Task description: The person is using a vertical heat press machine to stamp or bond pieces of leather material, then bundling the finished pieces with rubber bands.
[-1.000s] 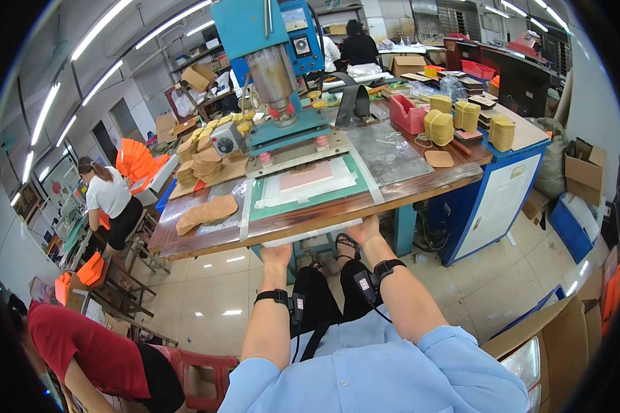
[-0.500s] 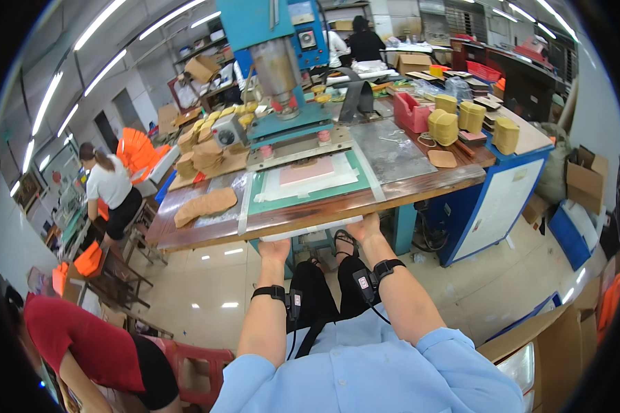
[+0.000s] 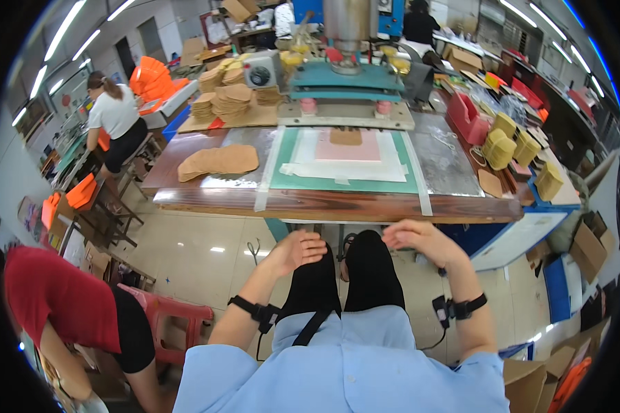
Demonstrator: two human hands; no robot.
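Apparently between handlings: left hand (image 3: 297,251) and right hand (image 3: 420,239) empty.
Each is loosely open, just off the front edge of the bench (image 3: 358,204); the brown piece (image 3: 346,137) lies on the pink sheet (image 3: 348,153), back from mid-edge, near the press (image 3: 348,82). Handling it next would call for a forward reach.

The left hand (image 3: 297,252) is hovering by the outer side of the left knee (image 3: 311,265), its fingers (image 3: 315,249) pointing rightward and curling slightly; the right hand (image 3: 415,237) is hovering a little farther forward, its fingers pointing leftward in a loose bend; the two are facing each other across a gap, well apart; the left forearm (image 3: 244,301) is slanting forward and inward; the right forearm (image 3: 473,318) is reaching forward, its wrist (image 3: 455,258) turning the hand inward.
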